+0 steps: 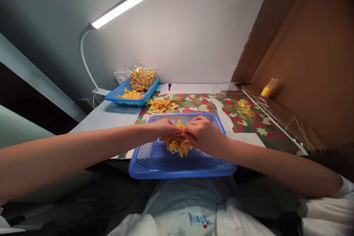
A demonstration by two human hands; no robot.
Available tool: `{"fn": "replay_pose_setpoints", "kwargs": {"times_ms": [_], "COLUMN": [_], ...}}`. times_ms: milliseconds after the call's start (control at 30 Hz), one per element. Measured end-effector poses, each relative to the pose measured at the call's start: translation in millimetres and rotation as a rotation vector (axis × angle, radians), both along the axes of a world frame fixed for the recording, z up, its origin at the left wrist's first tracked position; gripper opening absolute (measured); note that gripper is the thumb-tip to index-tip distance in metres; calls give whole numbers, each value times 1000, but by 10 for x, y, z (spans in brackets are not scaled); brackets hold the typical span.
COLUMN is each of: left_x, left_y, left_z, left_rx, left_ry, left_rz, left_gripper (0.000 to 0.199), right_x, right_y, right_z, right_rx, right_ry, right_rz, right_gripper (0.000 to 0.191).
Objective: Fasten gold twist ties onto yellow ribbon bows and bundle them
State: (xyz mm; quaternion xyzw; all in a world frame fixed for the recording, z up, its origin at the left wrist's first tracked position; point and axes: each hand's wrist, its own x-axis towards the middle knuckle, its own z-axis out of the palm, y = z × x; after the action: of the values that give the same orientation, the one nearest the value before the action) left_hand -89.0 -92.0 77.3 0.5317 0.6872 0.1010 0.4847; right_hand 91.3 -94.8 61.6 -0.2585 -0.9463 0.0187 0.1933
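Over a blue-purple plastic basket (182, 174), my left hand (165, 127) and my right hand (203, 135) meet with their fingertips pinched together. Between and below them lies a bunch of yellow star- or flower-shaped pieces (179, 145) with small silvery balls among them. Both hands are closed at the top of this bunch. What exactly the fingertips grip is too small to make out.
A turquoise basket (141, 101) with yellow pieces and a filled clear bag (142, 78) stands at the back left, beneath a lit lamp (138, 0). Yellow pieces with stems (163, 105) and another bundle (245, 109) lie on the patterned cover. A yellow container (269, 87) is at right.
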Motion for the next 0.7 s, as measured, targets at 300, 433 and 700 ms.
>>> {"fn": "replay_pose_setpoints", "kwargs": {"times_ms": [300,433,700], "left_x": [-8,-22,-68], "left_y": [-32,-33,-54], "left_z": [17,-12,10], "left_rx": [-20,24,419], "left_ry": [-72,-56,311], "left_rz": [28,-21,-288], "left_gripper": [25,29,29], "right_x": [-14,7,192], "right_y": [42,60,-37], "right_z": [-74,-68,165], "right_rx": [-73,-109,-418], "right_ry": [7,138,568], "right_rz": [-120,-99,-107], "right_gripper": [21,17,15]}}
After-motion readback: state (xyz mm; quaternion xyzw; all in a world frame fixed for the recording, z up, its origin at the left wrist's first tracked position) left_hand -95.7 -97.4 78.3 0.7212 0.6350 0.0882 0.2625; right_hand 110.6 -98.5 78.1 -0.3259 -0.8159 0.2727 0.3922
